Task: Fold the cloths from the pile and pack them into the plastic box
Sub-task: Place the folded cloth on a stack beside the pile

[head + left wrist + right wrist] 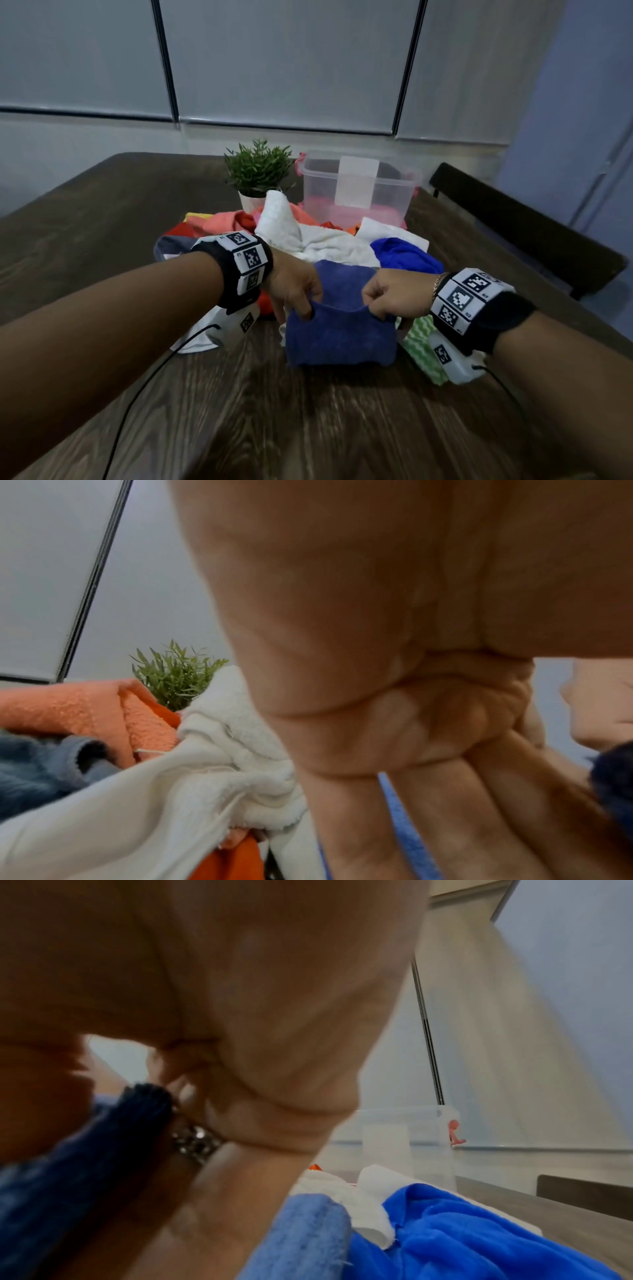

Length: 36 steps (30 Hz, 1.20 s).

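— Pinching the dark blue cloth (pixel 340 335) at its top edge, are both hands?
— Yes: left hand (pixel 294 287) and right hand (pixel 394 296) each grip a corner, fingers curled.
— Where does it hang?
— Over the surface (pixel 308 428), before the pile (pixel 318 236); the plastic box (pixel 359 185) stands behind.

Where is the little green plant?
In the head view the potted plant stands at the table's far side, just left of the clear plastic box and behind the pile of cloths.
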Each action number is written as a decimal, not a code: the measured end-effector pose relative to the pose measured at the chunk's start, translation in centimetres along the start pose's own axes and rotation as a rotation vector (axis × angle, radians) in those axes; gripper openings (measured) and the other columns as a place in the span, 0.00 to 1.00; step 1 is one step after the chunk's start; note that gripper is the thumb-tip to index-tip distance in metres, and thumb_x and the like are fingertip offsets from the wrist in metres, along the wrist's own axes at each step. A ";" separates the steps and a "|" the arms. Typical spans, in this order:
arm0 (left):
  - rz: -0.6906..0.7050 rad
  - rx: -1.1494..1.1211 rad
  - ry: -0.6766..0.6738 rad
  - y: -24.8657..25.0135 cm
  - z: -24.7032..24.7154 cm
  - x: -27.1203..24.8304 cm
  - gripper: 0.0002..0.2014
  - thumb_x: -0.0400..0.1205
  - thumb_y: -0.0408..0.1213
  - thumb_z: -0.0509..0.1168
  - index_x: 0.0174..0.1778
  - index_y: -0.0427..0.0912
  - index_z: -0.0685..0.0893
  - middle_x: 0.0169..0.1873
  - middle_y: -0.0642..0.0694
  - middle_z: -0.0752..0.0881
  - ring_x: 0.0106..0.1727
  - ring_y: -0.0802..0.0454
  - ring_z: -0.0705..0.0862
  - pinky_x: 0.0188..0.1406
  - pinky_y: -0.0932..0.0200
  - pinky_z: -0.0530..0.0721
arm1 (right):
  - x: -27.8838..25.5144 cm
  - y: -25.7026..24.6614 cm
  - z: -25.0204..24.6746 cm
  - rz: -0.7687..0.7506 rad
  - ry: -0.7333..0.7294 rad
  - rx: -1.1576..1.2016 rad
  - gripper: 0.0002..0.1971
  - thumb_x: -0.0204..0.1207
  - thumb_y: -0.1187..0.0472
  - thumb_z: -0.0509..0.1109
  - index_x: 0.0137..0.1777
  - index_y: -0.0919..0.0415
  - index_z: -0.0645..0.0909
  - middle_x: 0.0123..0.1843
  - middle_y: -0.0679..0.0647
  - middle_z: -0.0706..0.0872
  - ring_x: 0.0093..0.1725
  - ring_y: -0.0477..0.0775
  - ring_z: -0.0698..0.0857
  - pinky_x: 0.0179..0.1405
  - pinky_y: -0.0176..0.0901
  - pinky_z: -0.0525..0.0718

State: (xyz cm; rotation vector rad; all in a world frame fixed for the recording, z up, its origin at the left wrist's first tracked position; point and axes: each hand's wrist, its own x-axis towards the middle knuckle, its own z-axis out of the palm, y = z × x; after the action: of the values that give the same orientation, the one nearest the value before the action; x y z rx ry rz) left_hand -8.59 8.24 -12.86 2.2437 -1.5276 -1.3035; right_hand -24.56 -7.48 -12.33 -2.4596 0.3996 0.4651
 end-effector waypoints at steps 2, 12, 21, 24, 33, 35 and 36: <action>-0.006 -0.016 0.030 -0.5 -0.4 0.2 0.09 0.83 0.29 0.67 0.57 0.39 0.86 0.50 0.40 0.90 0.48 0.45 0.90 0.53 0.45 0.90 | 0.5 0.9 -0.2 0.030 0.059 -0.018 0.07 0.74 0.71 0.64 0.37 0.62 0.80 0.39 0.65 0.84 0.36 0.68 0.88 0.35 0.59 0.91; -0.062 0.208 0.723 -1.8 -1.5 3.9 0.05 0.81 0.36 0.68 0.47 0.42 0.90 0.35 0.47 0.90 0.31 0.53 0.88 0.35 0.62 0.85 | 4.8 3.9 -2.0 0.061 0.547 -0.142 0.06 0.78 0.65 0.70 0.44 0.52 0.82 0.37 0.50 0.87 0.37 0.53 0.88 0.43 0.46 0.87; -0.152 0.305 0.806 -3.0 -2.2 7.4 0.08 0.79 0.41 0.72 0.52 0.45 0.89 0.52 0.45 0.88 0.53 0.46 0.85 0.56 0.51 0.85 | 7.0 4.2 -1.9 0.111 0.569 -0.087 0.11 0.77 0.65 0.72 0.58 0.56 0.80 0.46 0.55 0.86 0.44 0.57 0.88 0.49 0.52 0.89; -0.177 0.281 0.825 -3.3 -2.3 7.7 0.12 0.78 0.40 0.73 0.56 0.46 0.86 0.54 0.44 0.86 0.55 0.45 0.84 0.58 0.50 0.85 | 7.3 4.7 -1.6 0.098 0.592 -0.043 0.17 0.76 0.64 0.74 0.61 0.55 0.75 0.48 0.56 0.85 0.44 0.57 0.86 0.49 0.54 0.88; 0.056 0.458 0.451 1.7 1.5 5.3 0.16 0.68 0.54 0.79 0.41 0.47 0.89 0.37 0.51 0.89 0.39 0.52 0.85 0.42 0.57 0.83 | 4.4 2.4 1.3 -0.103 0.336 -0.307 0.10 0.64 0.53 0.84 0.36 0.54 0.85 0.34 0.44 0.86 0.35 0.42 0.82 0.32 0.30 0.75; 0.020 0.529 0.343 2.1 2.7 5.9 0.20 0.67 0.55 0.80 0.46 0.46 0.90 0.40 0.50 0.90 0.39 0.50 0.85 0.43 0.55 0.84 | 4.5 2.1 2.7 -0.093 0.222 -0.367 0.16 0.61 0.48 0.85 0.43 0.54 0.86 0.41 0.46 0.87 0.41 0.47 0.84 0.41 0.39 0.83; 0.009 0.577 0.326 2.1 3.1 6.3 0.21 0.67 0.55 0.81 0.49 0.45 0.90 0.42 0.49 0.90 0.41 0.49 0.85 0.42 0.55 0.82 | 4.7 2.0 3.2 -0.077 0.192 -0.420 0.21 0.60 0.46 0.86 0.48 0.54 0.85 0.46 0.48 0.86 0.45 0.49 0.84 0.45 0.44 0.84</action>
State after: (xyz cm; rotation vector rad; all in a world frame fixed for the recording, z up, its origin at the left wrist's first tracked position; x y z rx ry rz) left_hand -11.51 3.19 -17.30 2.5863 -1.9482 -0.4782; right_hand -21.93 -7.91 -17.75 -2.9296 0.3067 0.3034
